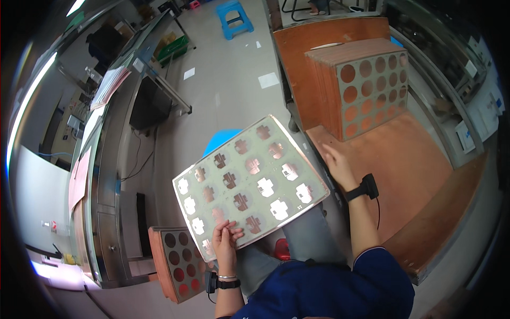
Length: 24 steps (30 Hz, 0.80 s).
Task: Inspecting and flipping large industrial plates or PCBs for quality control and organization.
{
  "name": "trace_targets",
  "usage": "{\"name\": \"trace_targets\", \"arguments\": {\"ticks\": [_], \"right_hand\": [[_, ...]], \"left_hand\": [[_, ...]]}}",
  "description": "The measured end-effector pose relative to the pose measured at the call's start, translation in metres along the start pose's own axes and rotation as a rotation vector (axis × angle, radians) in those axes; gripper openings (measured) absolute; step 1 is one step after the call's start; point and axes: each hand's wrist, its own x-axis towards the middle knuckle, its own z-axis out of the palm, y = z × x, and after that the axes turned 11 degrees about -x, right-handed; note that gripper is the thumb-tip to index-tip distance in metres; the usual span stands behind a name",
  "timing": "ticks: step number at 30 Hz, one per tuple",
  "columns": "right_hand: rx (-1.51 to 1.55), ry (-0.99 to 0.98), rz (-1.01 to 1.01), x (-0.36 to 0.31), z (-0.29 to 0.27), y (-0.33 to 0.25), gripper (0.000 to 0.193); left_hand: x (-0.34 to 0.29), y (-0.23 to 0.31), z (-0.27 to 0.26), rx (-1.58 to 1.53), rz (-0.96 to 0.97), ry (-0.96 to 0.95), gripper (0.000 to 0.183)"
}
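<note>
Slanting panel (251,187); long axis away rightward

The panel (251,187) looks matt from here, its patches (265,186) glossy as polished metal. Near the far edge of the smooth, coppery board (398,165), the stack (357,87) looks dull and finely ridged. The stool (229,7) is plastic; the shirt (329,290), matt cloth.

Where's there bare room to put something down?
Bare: the brown board between the stacked panels and low wooden wall, right of the right hand; floor this side of the blue stool. Crowded: the lap, under the grey-green panel.
</note>
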Motion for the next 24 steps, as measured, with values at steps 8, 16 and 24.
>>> {"name": "trace_targets", "arguments": {"ticks": [8,16,24], "right_hand": [[-0.511,-0.104,-0.194,-0.052,0.029,-0.047,0.053],[-0.402,-0.132,-0.176,-0.044,0.022,-0.045,0.044],[-0.373,-0.131,-0.177,-0.048,0.021,-0.049,0.041]], "left_hand": [[0.014,0.024,-0.079,0.487,0.44,0.428,0.022],[0.025,0.025,-0.126,0.547,0.13,0.351,0.032],[0.025,0.046,-0.107,0.474,0.063,0.397,0.031]]}}
